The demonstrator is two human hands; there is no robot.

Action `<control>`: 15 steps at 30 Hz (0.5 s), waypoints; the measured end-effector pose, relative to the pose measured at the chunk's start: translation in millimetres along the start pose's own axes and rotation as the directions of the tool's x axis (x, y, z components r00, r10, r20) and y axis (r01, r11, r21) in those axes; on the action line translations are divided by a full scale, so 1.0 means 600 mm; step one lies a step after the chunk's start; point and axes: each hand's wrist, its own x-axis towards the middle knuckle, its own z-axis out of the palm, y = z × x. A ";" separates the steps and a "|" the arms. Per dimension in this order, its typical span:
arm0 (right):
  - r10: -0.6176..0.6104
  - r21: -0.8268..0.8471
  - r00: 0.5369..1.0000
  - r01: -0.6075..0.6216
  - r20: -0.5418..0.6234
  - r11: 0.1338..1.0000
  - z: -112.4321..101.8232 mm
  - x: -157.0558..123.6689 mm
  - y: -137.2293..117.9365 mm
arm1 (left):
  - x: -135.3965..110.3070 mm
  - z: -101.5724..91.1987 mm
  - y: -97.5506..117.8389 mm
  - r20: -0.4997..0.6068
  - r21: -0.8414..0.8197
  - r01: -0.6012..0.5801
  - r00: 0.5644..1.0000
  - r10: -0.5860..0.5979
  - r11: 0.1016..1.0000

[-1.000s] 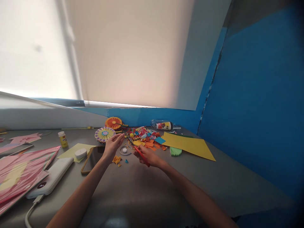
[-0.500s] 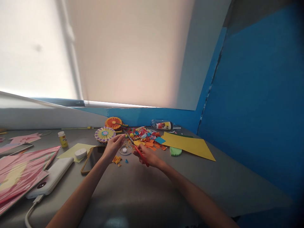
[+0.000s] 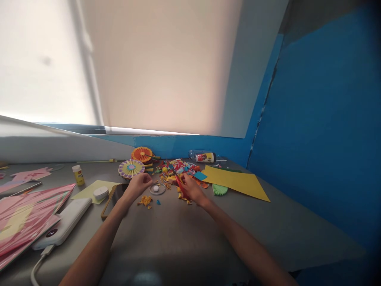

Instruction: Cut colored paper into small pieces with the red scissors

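My right hand [image 3: 192,188] grips red-handled scissors [image 3: 179,185], lowered to the grey table [image 3: 184,242] at the edge of a heap of coloured paper scraps [image 3: 178,169]. My left hand [image 3: 137,186] has its fingers curled in just left of a small clear round lid [image 3: 157,188] with a white blob in it; what it pinches is too small to see. A few orange scraps [image 3: 145,200] lie below the left hand. A dark phone [image 3: 111,198] sits under the left wrist.
Two pleated paper rosettes [image 3: 131,168] lie behind the hands. A yellow paper sheet [image 3: 238,180] and a green folded fan [image 3: 220,190] lie right. A glue bottle [image 3: 78,174], white power bank [image 3: 64,226] and pink sheets [image 3: 24,214] lie left. A blue wall rises at right.
Both hands have dropped from a raised position toward the table. The scissors have swung from pointing up-left to lying low by the scrap heap. More orange bits lie near the right hand.
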 end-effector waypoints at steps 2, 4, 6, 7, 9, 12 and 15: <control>0.001 -0.020 1.000 -0.001 -0.005 1.000 -0.005 0.005 0.009 | -0.004 -0.006 -0.016 0.069 0.177 0.058 0.995 -0.071 0.982; -0.011 -0.043 1.000 0.011 -0.015 0.999 -0.011 0.011 0.017 | -0.006 -0.008 -0.029 0.101 0.304 0.116 0.983 -0.153 0.946; -0.023 -0.099 0.999 0.019 -0.042 0.995 -0.017 0.019 0.025 | -0.006 -0.006 -0.038 0.081 0.363 0.138 0.981 -0.178 0.921; -0.021 -0.132 0.998 0.014 -0.056 0.991 -0.020 0.022 0.030 | -0.005 -0.004 -0.039 0.061 0.368 0.132 0.984 -0.165 0.921; -0.014 -0.186 0.998 0.001 -0.067 0.983 -0.025 0.029 0.039 | -0.002 0.004 -0.037 0.026 0.353 0.100 0.993 -0.117 0.930; 0.004 -0.237 0.999 -0.013 -0.039 0.971 -0.028 0.031 0.048 | 0.002 0.022 -0.027 0.031 0.307 0.039 0.998 -0.051 0.951; 0.041 -0.213 0.998 -0.031 0.043 0.977 -0.024 0.028 0.050 | 0.000 0.043 -0.017 0.074 0.240 -0.011 0.997 -0.007 0.971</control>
